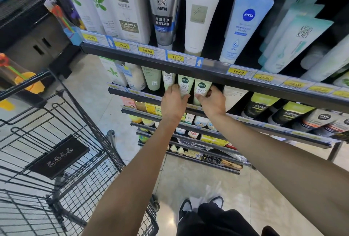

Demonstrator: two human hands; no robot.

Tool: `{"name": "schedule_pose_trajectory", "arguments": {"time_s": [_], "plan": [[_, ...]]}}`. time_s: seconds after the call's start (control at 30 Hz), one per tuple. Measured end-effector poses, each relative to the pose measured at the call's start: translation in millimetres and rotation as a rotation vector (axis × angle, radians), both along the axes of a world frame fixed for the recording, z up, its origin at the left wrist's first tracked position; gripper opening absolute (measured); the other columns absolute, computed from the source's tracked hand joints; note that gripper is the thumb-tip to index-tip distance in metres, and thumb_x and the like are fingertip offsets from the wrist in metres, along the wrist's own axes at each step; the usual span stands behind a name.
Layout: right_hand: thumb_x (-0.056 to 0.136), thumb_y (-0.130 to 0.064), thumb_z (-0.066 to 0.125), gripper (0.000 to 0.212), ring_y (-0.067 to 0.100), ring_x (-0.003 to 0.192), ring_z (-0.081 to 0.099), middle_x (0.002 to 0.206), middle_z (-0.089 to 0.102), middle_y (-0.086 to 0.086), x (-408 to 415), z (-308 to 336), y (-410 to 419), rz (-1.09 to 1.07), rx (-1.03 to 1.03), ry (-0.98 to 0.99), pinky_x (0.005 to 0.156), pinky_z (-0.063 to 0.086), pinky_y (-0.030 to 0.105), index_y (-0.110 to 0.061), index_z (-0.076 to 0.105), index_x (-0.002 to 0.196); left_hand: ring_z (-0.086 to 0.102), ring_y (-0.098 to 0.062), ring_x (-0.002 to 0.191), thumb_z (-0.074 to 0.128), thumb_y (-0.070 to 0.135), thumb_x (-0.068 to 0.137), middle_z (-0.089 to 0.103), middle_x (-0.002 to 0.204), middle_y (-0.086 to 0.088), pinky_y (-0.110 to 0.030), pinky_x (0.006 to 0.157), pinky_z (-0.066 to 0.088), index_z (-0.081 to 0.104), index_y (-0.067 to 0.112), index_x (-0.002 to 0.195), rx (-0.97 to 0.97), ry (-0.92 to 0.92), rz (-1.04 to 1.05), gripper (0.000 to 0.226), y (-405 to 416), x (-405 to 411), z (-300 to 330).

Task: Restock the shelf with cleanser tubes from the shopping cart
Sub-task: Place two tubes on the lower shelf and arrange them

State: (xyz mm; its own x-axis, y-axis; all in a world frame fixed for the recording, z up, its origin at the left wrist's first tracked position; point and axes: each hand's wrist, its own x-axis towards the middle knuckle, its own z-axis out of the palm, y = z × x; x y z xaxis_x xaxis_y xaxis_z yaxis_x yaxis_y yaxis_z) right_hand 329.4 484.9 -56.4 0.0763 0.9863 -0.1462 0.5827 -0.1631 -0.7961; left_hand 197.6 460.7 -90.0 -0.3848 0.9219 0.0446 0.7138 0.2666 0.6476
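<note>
Two pale green cleanser tubes stand side by side on the second shelf [245, 120] under the top shelf's price rail. My left hand [172, 103] wraps its fingers around the left green tube [185, 85]. My right hand [212, 101] grips the right green tube [201, 89] from its right side. Both tubes stand upright, caps down. A third similar tube [168, 80] stands just left of my left hand. The black wire shopping cart [56, 160] is at the lower left; I see no tubes in the part that shows.
The top shelf holds tall tubes: a grey MEN tube [163, 9], a white tube [200, 16], a blue Nivea tube [245, 26]. Price tags line the rail [175, 57]. Lower shelves carry boxes and small bottles. My shoes [200, 207] stand on the tiled floor.
</note>
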Motion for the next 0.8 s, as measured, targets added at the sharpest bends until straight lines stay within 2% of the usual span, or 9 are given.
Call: {"name": "schedule_pose_trajectory", "arguments": {"time_s": [0.1,0.17,0.33,0.43,0.57,0.8], "plan": [[0.092,-0.022,0.075,0.032,0.019,0.103,0.066,0.114,0.072,0.002,1,3,-2,-0.006,-0.004,0.024,0.083,0.044,0.027,-0.012,0.063,0.120,0.053,-0.031,0.126,0.072,0.025,0.092,0.059,0.132,-0.012,-0.046,0.100,0.051,0.050,0.005,0.139,0.011,-0.029,-0.034,0.056,-3,-8,-2],[0.092,-0.021,0.076,0.033,0.017,0.105,0.065,0.117,0.072,0.001,2,3,-3,0.003,-0.004,0.037,0.085,0.043,0.026,-0.013,0.063,0.122,0.053,-0.032,0.124,0.066,0.013,0.091,0.057,0.130,-0.014,-0.046,0.103,0.049,0.050,0.003,0.137,0.045,-0.017,-0.033,0.050,-7,-15,-2],[0.092,-0.021,0.075,0.035,0.020,0.113,0.065,0.121,0.071,0.001,4,0,-7,0.014,-0.013,0.060,0.090,0.045,0.028,-0.014,0.062,0.124,0.059,-0.033,0.110,0.056,0.002,0.093,0.061,0.119,-0.016,-0.043,0.089,0.051,0.055,0.001,0.123,0.069,0.006,0.096,0.031,-1,-32,2],[0.092,-0.021,0.075,0.035,0.019,0.109,0.065,0.120,0.072,0.001,5,1,-6,0.021,-0.018,0.066,0.087,0.044,0.027,-0.014,0.062,0.124,0.062,-0.035,0.106,0.062,0.013,0.097,0.065,0.113,-0.017,-0.043,0.086,0.051,0.058,0.001,0.116,0.037,0.040,0.134,0.023,7,-36,6],[0.091,-0.021,0.076,0.036,0.021,0.109,0.067,0.118,0.072,0.001,7,-1,-3,0.020,-0.021,0.069,0.089,0.049,0.030,-0.016,0.063,0.123,0.064,-0.036,0.107,0.064,0.035,0.099,0.066,0.115,-0.016,-0.045,0.085,0.051,0.059,0.002,0.117,-0.025,0.073,0.146,0.037,15,-32,8],[0.091,-0.022,0.077,0.034,0.021,0.109,0.067,0.117,0.073,0.001,8,-4,-1,0.015,-0.020,0.065,0.093,0.051,0.032,-0.016,0.064,0.121,0.065,-0.039,0.107,0.062,0.040,0.100,0.068,0.114,-0.017,-0.045,0.082,0.051,0.059,0.004,0.116,-0.031,0.095,0.202,0.039,21,-28,10]]}}
